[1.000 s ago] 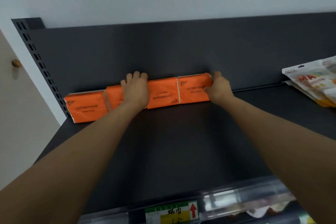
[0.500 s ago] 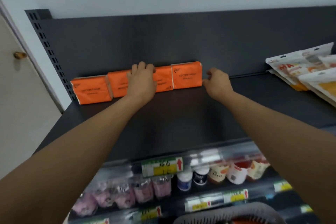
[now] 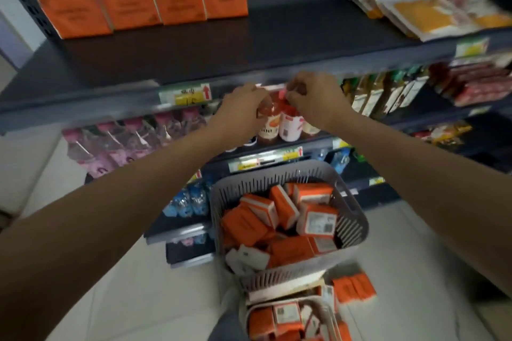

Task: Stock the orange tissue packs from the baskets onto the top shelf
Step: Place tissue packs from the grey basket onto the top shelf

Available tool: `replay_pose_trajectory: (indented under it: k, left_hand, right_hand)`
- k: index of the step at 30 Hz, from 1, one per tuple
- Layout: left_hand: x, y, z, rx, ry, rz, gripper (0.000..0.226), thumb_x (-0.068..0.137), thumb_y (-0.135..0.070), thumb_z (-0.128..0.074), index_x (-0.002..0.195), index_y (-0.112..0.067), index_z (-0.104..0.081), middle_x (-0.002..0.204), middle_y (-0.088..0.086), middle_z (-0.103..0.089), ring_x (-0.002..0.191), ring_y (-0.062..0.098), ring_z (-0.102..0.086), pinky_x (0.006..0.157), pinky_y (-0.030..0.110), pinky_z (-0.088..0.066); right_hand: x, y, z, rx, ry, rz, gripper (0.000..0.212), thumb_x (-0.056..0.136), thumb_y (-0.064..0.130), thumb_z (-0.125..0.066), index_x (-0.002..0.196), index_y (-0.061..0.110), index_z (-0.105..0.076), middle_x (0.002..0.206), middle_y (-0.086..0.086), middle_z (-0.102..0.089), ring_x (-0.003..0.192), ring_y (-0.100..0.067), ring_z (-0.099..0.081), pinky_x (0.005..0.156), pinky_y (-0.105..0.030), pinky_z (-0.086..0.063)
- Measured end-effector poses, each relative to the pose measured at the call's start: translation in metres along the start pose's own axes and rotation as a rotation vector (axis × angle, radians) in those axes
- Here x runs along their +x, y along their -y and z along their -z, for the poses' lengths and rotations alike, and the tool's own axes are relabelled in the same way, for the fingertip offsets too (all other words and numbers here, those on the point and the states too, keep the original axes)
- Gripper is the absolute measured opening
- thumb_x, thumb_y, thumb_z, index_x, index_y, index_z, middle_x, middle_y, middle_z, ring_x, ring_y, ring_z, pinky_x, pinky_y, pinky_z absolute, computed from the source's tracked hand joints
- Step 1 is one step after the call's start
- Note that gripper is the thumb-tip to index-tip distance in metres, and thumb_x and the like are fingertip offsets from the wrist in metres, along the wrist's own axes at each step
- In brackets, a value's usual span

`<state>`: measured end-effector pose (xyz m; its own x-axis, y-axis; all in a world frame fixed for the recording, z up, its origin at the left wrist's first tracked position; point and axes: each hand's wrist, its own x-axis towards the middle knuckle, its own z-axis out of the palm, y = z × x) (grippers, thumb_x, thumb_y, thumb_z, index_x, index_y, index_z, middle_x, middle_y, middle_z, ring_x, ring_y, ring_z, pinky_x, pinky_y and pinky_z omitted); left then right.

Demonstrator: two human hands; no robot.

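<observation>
Several orange tissue packs (image 3: 155,5) stand in a row at the back left of the dark top shelf (image 3: 249,47). My left hand (image 3: 241,108) and my right hand (image 3: 315,99) hang close together in front of the shelf's front edge, holding nothing, fingers loosely curled. Below them a grey slatted basket (image 3: 357,219) holds a heap of orange tissue packs (image 3: 288,249). A second basket (image 3: 324,310) with more orange packs sits lower, at the bottom edge. One orange pack (image 3: 354,288) lies beside the baskets.
White and yellow snack bags (image 3: 432,8) fill the top shelf's right end. Sauce bottles (image 3: 277,124) and pink bottles (image 3: 124,141) line the second shelf right behind my hands. A yellow price tag (image 3: 185,94) sits on the shelf edge. Pale tiled floor (image 3: 138,285) lies below.
Both hands have let go of the packs on the top shelf and drawn back toward me, past the shelf's front edge. My view has tipped downward, bringing the baskets into sight.
</observation>
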<state>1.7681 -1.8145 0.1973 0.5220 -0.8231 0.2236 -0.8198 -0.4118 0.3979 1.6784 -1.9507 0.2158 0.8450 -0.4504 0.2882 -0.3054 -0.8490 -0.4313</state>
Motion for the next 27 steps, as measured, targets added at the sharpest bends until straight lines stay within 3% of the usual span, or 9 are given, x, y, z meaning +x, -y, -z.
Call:
replay_pose_trajectory:
  k: [3,7,11,13,15,18,21,24,27]
  left_hand:
    - [-0.024,0.008,-0.044,-0.019,0.254,0.086,0.03,0.087,-0.012,-0.059,0.116,-0.005,-0.056,0.118,0.013,-0.054,0.107,0.028,-0.052,0.08,0.027,-0.039]
    - [-0.041,0.034,-0.092,-0.03,0.471,0.209,0.032,0.087,-0.007,-0.059,0.118,-0.002,-0.057,0.123,0.016,-0.055,0.114,0.03,-0.052,0.088,0.029,-0.041]
    - [-0.044,0.06,-0.13,-0.007,0.642,0.272,0.043,0.089,-0.011,-0.058,0.131,-0.004,-0.049,0.135,0.014,-0.049,0.123,0.027,-0.047,0.098,0.028,-0.039]
    - [-0.043,0.073,-0.145,0.029,0.693,0.261,0.039,0.089,-0.018,-0.057,0.126,-0.007,-0.053,0.128,0.013,-0.053,0.116,0.028,-0.052,0.097,0.035,-0.044]
    - [-0.041,0.081,-0.158,0.097,0.703,0.217,0.032,0.089,-0.027,-0.054,0.116,-0.01,-0.059,0.117,0.009,-0.057,0.105,0.027,-0.056,0.09,0.04,-0.049]
    - [-0.037,0.084,-0.177,0.053,0.752,0.231,0.027,0.091,-0.031,-0.051,0.11,-0.013,-0.059,0.116,0.005,-0.056,0.096,0.019,-0.052,0.074,0.027,-0.045]
    - [-0.033,0.087,-0.2,-0.176,0.815,0.411,0.045,0.094,-0.032,-0.05,0.134,-0.012,-0.045,0.131,0.01,-0.053,0.108,0.023,-0.055,0.088,0.032,-0.046]
    - [-0.032,0.09,-0.212,-0.346,0.861,0.595,0.054,0.099,-0.029,-0.04,0.149,-0.02,-0.02,0.11,0.013,-0.06,0.079,0.019,-0.06,0.07,0.031,-0.052]
    - [-0.031,0.095,-0.223,-0.369,0.879,0.669,0.054,0.101,-0.035,-0.034,0.15,-0.026,-0.014,0.095,0.015,-0.063,0.062,0.016,-0.057,0.057,0.026,-0.051]
  right_hand:
    - [-0.036,-0.023,-0.026,-0.075,0.23,-0.08,0.023,0.091,0.018,-0.055,0.105,0.004,-0.066,0.11,-0.015,-0.067,0.102,-0.031,-0.061,0.085,-0.034,-0.047]
    - [-0.064,-0.048,-0.067,-0.202,0.529,-0.161,0.03,0.093,0.02,-0.052,0.11,-0.001,-0.065,0.119,-0.018,-0.062,0.111,-0.032,-0.058,0.092,-0.037,-0.049]
    - [-0.077,-0.069,-0.104,-0.196,0.69,-0.235,0.026,0.09,0.023,-0.056,0.107,0.007,-0.069,0.114,-0.009,-0.066,0.107,-0.023,-0.059,0.083,-0.025,-0.042]
    - [-0.079,-0.076,-0.12,-0.211,0.774,-0.246,0.025,0.09,0.022,-0.057,0.107,0.007,-0.068,0.112,-0.009,-0.065,0.106,-0.023,-0.06,0.08,-0.024,-0.04]
    - [-0.078,-0.083,-0.136,-0.216,0.832,-0.268,0.024,0.091,0.019,-0.056,0.111,0.007,-0.064,0.111,-0.01,-0.063,0.105,-0.025,-0.06,0.078,-0.027,-0.043]
    - [-0.077,-0.095,-0.163,-0.207,0.887,-0.349,0.027,0.09,0.015,-0.058,0.115,0.005,-0.057,0.111,-0.013,-0.062,0.107,-0.027,-0.06,0.072,-0.028,-0.043]
    - [-0.077,-0.103,-0.184,-0.18,0.929,-0.458,0.043,0.088,0.015,-0.061,0.127,0.001,-0.049,0.121,-0.017,-0.059,0.109,-0.03,-0.058,0.079,-0.034,-0.049]
    - [-0.077,-0.113,-0.201,-0.105,0.956,-0.593,0.043,0.086,0.013,-0.064,0.124,-0.002,-0.05,0.115,-0.018,-0.062,0.095,-0.028,-0.064,0.08,-0.036,-0.056]
    - [-0.076,-0.12,-0.212,0.029,0.935,-0.721,0.083,0.085,0.007,-0.065,0.148,0.006,-0.012,0.105,-0.018,-0.059,0.086,-0.03,-0.067,0.067,-0.037,-0.06]
